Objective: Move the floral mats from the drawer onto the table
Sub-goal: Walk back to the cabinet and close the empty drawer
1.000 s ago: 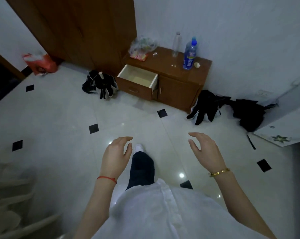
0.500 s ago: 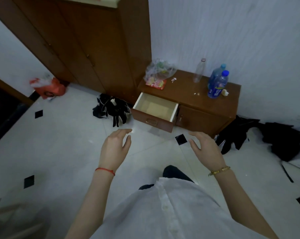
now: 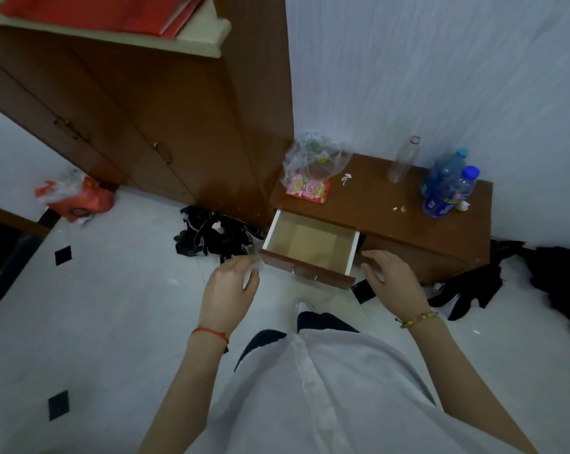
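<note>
The open drawer (image 3: 309,249) juts from the cabinet (image 3: 408,221) between my left hand (image 3: 229,291) and right hand (image 3: 391,283); bottles (image 3: 447,188) stand on the cabinet's far right.

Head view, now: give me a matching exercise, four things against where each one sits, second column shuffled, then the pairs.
Things:
1. drawer
2. blue bottles
3. red bag
4. snack packet

Places:
A. on the floor by the wardrobe, far left
B. pulled open, between the left hand and right hand
C. left end of the cabinet top, under a clear plastic bag
D. right end of the cabinet top

Pairs: 1-B, 2-D, 3-A, 4-C
</note>
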### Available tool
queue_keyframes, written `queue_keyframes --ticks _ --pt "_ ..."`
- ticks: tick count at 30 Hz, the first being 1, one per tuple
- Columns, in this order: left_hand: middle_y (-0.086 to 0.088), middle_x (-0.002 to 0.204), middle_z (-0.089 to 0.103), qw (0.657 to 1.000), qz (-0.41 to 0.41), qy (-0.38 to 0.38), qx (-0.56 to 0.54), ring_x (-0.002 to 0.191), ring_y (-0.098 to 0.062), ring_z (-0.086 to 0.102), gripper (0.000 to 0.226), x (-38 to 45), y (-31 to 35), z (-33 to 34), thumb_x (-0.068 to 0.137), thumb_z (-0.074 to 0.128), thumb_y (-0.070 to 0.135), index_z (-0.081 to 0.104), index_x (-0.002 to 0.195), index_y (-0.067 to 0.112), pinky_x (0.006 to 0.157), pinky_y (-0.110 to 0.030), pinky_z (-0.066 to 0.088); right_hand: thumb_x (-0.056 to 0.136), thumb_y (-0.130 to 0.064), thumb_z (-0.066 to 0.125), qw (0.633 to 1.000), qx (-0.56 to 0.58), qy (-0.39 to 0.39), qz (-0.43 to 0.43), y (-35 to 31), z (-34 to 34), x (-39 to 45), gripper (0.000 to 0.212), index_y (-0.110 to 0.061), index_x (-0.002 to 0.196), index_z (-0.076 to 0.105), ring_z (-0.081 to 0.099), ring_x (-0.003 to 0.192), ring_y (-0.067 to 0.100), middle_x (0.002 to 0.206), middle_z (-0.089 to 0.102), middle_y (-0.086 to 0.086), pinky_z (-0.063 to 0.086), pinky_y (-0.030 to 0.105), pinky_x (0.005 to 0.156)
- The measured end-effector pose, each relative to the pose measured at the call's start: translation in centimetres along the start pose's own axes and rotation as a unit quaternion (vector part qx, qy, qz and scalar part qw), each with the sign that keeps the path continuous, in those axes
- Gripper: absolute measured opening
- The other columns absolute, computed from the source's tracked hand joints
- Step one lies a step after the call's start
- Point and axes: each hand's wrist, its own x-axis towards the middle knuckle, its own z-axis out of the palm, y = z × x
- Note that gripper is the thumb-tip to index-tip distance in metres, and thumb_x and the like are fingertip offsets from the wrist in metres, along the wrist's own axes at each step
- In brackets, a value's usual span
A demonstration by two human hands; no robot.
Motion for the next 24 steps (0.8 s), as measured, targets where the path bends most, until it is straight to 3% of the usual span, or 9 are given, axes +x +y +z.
queue_keyframes --ticks 6,14,17,20,24 --pt "-0.006 0.104 0.070 0.997 0.076 -0.004 -0.025 0.093 -0.021 0.064 0.024 7.9 -1.4 -1.5 0.092 0.059 0.007 0.066 0.114 0.011 0.083 -0.034 0.055 0.094 -0.015 0.056 0.999 0.009 0.032 0.027 -1.4 0.8 4.6 0.025 -0.006 0.117 0.062 0.060 0.096 0.027 0.103 0.066 0.012 0.052 0.039 0.081" --pt "-0.010 0.100 0.071 0.981 0.175 -0.086 0.007 0.090 -0.026 0.066 0.022 12.7 -6.7 2.0 0.089 0.061 0.006 0.068 0.110 0.006 0.082 -0.044 0.056 0.095 -0.017 0.054 0.993 0.000 0.066 0.102 -1.4 7.2 5.7 0.027 -0.006 0.117 0.061 0.059 0.102 0.027 0.110 0.065 0.010 0.050 0.036 0.085" --pt "-0.010 0.100 0.070 0.977 0.185 -0.104 0.014 0.090 -0.026 0.065 0.021 13.5 -9.7 5.3 0.089 0.061 0.006 0.067 0.110 0.006 0.084 -0.045 0.055 0.095 -0.018 0.055 0.990 -0.008 0.070 0.120 -0.2 11.3 6.1 0.025 -0.006 0.116 0.061 0.059 0.092 0.026 0.101 0.064 0.010 0.048 0.032 0.076" --pt "-0.009 0.097 0.069 0.975 0.191 -0.114 0.010 0.088 -0.025 0.064 0.022 14.3 -13.4 10.2 0.089 0.060 0.006 0.066 0.111 0.006 0.082 -0.045 0.054 0.094 -0.019 0.054 0.990 -0.009 0.068 0.124 2.6 16.2 7.0 0.020 -0.006 0.107 0.061 0.057 0.080 0.023 0.088 0.060 0.007 0.053 0.039 0.069" --pt "-0.007 0.096 0.068 0.976 0.191 -0.108 0.019 0.088 -0.023 0.062 0.022 15.5 -18.1 18.1 0.090 0.059 0.009 0.065 0.111 0.007 0.084 -0.043 0.054 0.094 -0.019 0.054 0.990 -0.020 0.071 0.122 8.2 23.7 9.3 0.019 -0.004 0.103 0.061 0.058 0.087 0.026 0.095 0.062 0.012 0.054 0.045 0.070"
